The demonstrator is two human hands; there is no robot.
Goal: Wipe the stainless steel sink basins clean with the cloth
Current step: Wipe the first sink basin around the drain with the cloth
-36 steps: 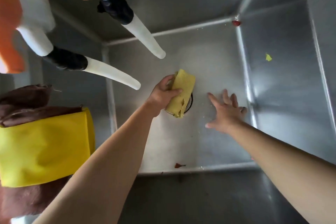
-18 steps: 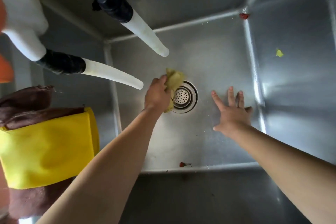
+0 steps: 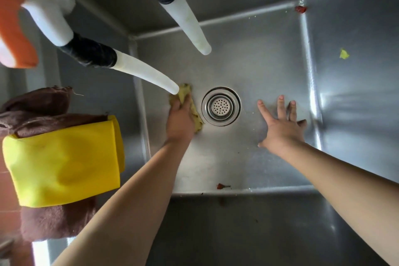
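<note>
I look straight down into a deep stainless steel sink basin (image 3: 254,67). My left hand (image 3: 180,121) presses a crumpled yellow cloth (image 3: 197,117) flat on the basin floor, just left of the round drain strainer (image 3: 221,106). My right hand (image 3: 280,127) rests on the floor right of the drain, fingers spread, holding nothing. Part of the cloth is hidden under my left hand and under a spout tip.
Two white tap spouts (image 3: 149,74) (image 3: 190,24) with black collars hang over the basin's left side. A yellow cloth (image 3: 62,162) and a brown towel (image 3: 36,103) drape over the left rim. Red scraps lie at the far corner (image 3: 300,9) and near edge (image 3: 222,186); a yellow scrap (image 3: 344,54) sticks to the right wall.
My left hand has dragged the cloth off the drain to the left, uncovering the strainer. My right hand stays spread in about the same place.
</note>
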